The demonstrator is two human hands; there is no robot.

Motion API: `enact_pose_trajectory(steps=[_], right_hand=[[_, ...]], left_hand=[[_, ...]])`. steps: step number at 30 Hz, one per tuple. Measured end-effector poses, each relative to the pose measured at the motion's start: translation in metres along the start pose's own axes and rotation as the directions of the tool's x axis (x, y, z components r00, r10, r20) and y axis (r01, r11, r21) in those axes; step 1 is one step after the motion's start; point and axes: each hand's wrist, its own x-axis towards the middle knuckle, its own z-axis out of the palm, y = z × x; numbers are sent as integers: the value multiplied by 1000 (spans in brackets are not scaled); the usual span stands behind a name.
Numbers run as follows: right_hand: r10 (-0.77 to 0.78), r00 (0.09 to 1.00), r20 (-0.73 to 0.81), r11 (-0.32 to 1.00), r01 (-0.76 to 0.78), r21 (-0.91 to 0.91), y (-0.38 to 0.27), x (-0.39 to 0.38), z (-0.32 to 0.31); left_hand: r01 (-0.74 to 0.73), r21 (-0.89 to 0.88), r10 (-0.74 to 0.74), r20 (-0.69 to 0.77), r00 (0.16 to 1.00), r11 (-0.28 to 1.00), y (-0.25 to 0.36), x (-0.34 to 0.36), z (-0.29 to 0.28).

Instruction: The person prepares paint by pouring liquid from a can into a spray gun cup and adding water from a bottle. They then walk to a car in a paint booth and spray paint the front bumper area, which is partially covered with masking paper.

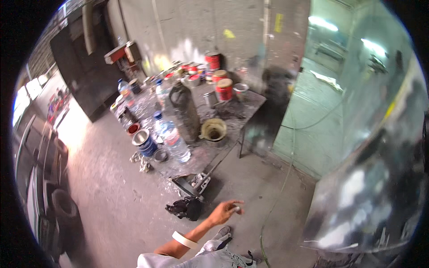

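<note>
From the lower left my left arm reaches out in a white sleeve, with a wide white band round the forearm. My left hand [225, 212] is held in the air over the floor, in front of the table's near corner. Its fingers are curled, and a small pale thing [237, 209] shows at the fingertips, too small and blurred to name. Nearest to the hand is a black crumpled bag or cloth [187, 208] on the floor, apart from it. My right hand is out of view.
A paint-stained table [172, 166] bears a large water bottle [173, 139], a dark jug [184, 111], a dirty yellowish pot [214, 130], a blue can [145, 144] and several red cans [224, 90]. A thin hose [279, 196] crosses the floor. At right stands a large smeared panel [357, 201].
</note>
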Motion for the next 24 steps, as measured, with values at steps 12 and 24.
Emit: enact_pose_trajectory(steps=[12,24], right_hand=[[3,952,307,998,-22,57,-103,-102,92],[-10,908,420,990,-50,133,-156,-137,140]], left_hand=[[-340,448,513,-849,129,827,55,-15,-227],[-88,629,625,-730,275,773,171,110,-519]])
